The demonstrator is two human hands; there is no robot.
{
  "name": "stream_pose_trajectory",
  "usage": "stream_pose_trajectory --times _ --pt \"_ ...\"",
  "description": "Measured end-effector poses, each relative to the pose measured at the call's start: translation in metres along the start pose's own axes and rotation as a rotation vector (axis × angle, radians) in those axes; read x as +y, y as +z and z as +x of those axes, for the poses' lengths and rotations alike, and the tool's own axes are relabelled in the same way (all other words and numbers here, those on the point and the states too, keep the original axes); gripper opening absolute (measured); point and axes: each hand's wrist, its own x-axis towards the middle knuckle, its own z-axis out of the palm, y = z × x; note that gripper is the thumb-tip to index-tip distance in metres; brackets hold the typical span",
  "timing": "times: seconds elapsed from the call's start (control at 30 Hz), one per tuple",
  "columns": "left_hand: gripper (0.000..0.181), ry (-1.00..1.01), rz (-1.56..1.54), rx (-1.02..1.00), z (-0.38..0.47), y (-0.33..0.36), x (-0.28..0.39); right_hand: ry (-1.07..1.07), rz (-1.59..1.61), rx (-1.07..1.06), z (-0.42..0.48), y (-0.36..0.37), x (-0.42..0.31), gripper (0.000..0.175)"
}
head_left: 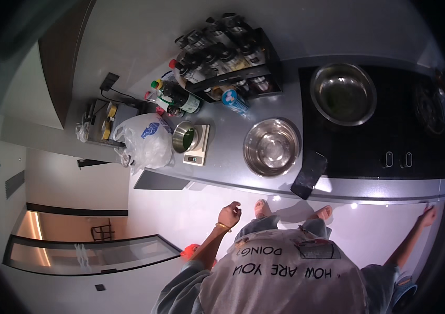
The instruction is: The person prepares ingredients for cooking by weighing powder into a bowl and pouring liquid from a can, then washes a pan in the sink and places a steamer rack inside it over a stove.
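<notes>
My left hand [229, 215] hangs in front of the counter, fingers loosely curled and slightly apart, with nothing visible in it; a gold bangle circles the wrist. My right hand [427, 217] is stretched far out to the right, just below the counter's front edge. It is small and dim, and whether it touches or holds anything is hard to see. Before me a shiny steel bowl [271, 147] stands on the grey counter [222, 157]. A larger steel bowl [343, 94] with something green in it rests on the black cooktop [399, 129].
A dark phone [308, 176] overlaps the cooktop and counter edge. Leftward, a small steel bowl [185, 136] of green contents sits on a kitchen scale [202, 151], beside a white plastic bag [150, 139]. Behind are a blue canister [235, 103], bottles [179, 98] and a black seasoning rack [230, 76].
</notes>
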Motion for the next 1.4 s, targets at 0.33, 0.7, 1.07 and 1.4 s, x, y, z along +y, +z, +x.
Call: stream_pose_trajectory --times 0.33,0.7,1.07,1.4 --pt "0.017 -0.165 -0.854 0.404 0.096 -0.081 -0.192 -0.442 -0.693 -1.481 -0.541 -0.155 0.124 0.012" --pt "0.014 0.445 -0.607 0.338 0.115 -0.262 -0.174 -0.450 -0.477 -2.215 -0.876 0.050 -0.157 0.017" --pt "0.019 0.126 -0.197 0.631 0.160 -0.430 -0.364 -0.275 -0.355 -2.187 -1.043 0.118 -0.238 0.018" --pt "0.007 0.381 -0.151 0.252 0.274 -0.411 -0.436 -0.095 -0.466 -1.539 -1.157 0.070 -0.229 0.017"
